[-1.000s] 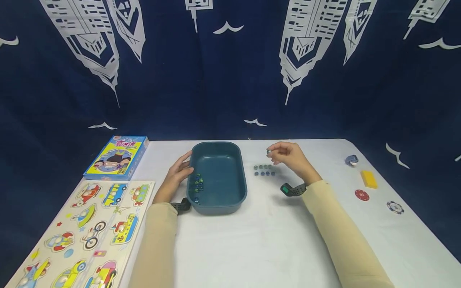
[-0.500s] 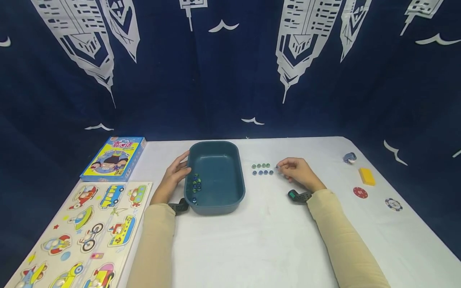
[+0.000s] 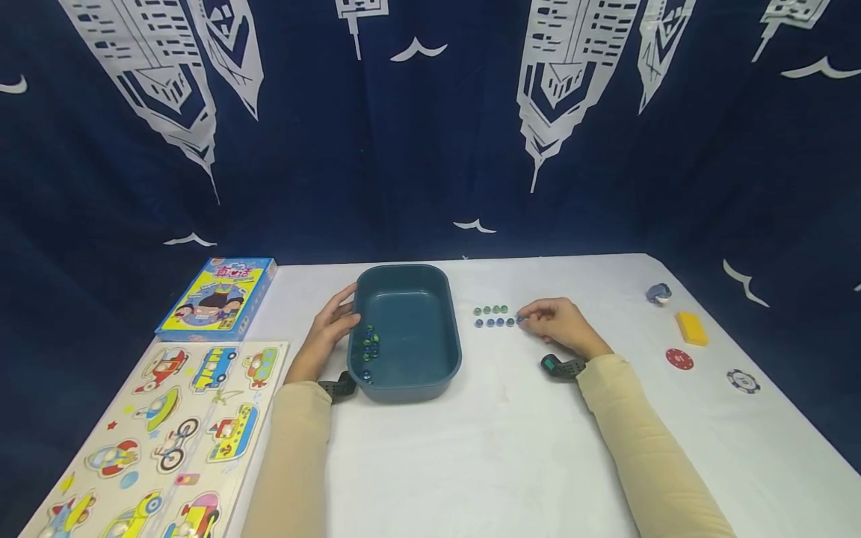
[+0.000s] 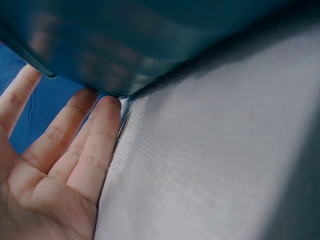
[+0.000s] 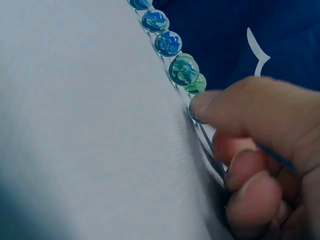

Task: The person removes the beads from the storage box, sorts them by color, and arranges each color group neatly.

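Observation:
A dark teal plastic bin (image 3: 420,329) stands in the middle, with several glass marbles (image 3: 371,348) along its left inner side. My left hand (image 3: 326,336) rests against the bin's left wall, its fingers fairly straight; in the left wrist view the fingertips (image 4: 108,103) touch the wall (image 4: 135,40). Right of the bin lie two rows of marbles, a green row (image 3: 491,309) behind and a blue row (image 3: 494,323) in front. At the right end of the front row my right hand (image 3: 561,325) pinches a blue marble (image 5: 194,111), mostly hidden by the thumb.
On the left lie a blue and yellow card box (image 3: 218,299) and a wooden vehicle puzzle board (image 3: 202,396). To the right are a crumpled blue object (image 3: 658,294), a yellow block (image 3: 691,329), a red chip (image 3: 679,359) and a black-and-white chip (image 3: 743,381).
My right hand has come down from above the back row to the right end of the front row, bringing the marble beside the others. The left hand has stayed at the bin.

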The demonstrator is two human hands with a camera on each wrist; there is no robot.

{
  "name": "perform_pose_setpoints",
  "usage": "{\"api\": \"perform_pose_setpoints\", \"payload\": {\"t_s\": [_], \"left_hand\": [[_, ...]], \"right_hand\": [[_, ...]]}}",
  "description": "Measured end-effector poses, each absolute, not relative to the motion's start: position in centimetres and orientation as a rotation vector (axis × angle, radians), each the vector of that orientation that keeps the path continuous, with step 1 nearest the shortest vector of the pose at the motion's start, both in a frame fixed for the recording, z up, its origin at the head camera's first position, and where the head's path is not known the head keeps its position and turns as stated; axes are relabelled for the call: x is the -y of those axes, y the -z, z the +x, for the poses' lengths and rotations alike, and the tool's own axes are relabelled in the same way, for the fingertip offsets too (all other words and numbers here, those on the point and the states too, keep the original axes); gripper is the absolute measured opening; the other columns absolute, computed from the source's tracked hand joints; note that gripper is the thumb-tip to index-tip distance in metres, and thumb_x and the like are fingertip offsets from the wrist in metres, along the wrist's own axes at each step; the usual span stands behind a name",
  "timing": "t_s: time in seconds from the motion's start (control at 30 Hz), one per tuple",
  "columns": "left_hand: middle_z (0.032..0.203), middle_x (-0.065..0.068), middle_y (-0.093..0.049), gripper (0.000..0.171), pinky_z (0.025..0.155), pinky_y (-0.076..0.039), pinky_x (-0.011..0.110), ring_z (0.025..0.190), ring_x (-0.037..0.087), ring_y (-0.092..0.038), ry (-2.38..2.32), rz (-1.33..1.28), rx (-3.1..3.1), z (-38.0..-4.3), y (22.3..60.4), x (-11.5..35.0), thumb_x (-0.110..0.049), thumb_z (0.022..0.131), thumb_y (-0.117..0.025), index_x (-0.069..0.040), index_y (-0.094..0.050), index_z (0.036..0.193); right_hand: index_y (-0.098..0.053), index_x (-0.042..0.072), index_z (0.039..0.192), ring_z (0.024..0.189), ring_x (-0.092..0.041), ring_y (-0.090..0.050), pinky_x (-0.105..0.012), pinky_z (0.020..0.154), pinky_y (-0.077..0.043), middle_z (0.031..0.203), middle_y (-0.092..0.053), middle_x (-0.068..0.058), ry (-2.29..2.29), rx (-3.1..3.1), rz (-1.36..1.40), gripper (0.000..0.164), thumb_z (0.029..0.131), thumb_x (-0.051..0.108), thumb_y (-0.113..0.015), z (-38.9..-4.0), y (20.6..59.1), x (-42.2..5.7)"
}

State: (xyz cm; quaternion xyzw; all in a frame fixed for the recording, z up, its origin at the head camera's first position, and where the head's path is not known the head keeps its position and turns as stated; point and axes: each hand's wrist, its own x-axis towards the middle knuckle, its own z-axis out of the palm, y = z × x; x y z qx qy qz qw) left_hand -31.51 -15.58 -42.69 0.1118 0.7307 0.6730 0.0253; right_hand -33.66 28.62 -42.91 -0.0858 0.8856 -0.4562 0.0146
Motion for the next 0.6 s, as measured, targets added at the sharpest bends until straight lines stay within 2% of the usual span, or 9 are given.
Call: {"api": "perform_pose_setpoints", "payload": {"t_s": [0.17, 0.3, 0.5, 0.6], "left_hand": [[0.153, 0.021, -0.040, 0.064, 0.116, -0.030, 0.053, 0.142, 0.034, -0.035, -2.087, 0.352, -2.253, -31.5, 42.8, 15.7, -0.019, 0.096, -0.053, -0.021, -0.032, 0.157], [0.152, 0.021, -0.041, 0.065, 0.115, -0.030, 0.053, 0.142, 0.035, -0.037, -2.090, 0.350, -2.254, -31.4, 42.7, 15.8, -0.019, 0.096, -0.053, -0.021, -0.032, 0.157], [0.151, 0.019, -0.043, 0.063, 0.115, -0.032, 0.053, 0.140, 0.033, -0.039, -2.097, 0.351, -2.240, -31.7, 42.8, 15.9, -0.021, 0.096, -0.055, -0.022, -0.034, 0.156], [0.150, 0.020, -0.044, 0.063, 0.115, -0.032, 0.052, 0.140, 0.033, -0.040, -2.101, 0.353, -2.236, -31.7, 42.9, 15.9, -0.021, 0.096, -0.055, -0.021, -0.035, 0.156]], "right_hand": [[-0.066, -0.003, 0.122, 0.061, -0.010, -0.054, -0.023, 0.054, -0.051, 0.081, -0.064, -0.008, 1.645, -2.612, -0.211, 0.033, 0.094, 0.013, -0.067, -33.5, 41.7, -28.6], [-0.063, -0.004, 0.124, 0.066, -0.013, -0.058, -0.025, 0.061, -0.053, 0.092, -0.066, -0.011, 1.729, -2.588, -0.250, 0.038, 0.096, 0.020, -0.068, -33.1, 39.8, -27.7], [-0.068, 0.001, 0.117, 0.067, -0.016, -0.059, -0.030, 0.064, -0.053, 0.087, -0.067, 0.000, 1.646, -2.622, -0.492, 0.028, 0.095, 0.019, -0.068, -32.5, 36.2, -24.4], [-0.069, -0.001, 0.115, 0.066, -0.018, -0.059, -0.031, 0.063, -0.053, 0.085, -0.067, -0.003, 1.565, -2.571, -0.665, 0.025, 0.095, 0.013, -0.067, -32.7, 34.6, -21.6]]}}
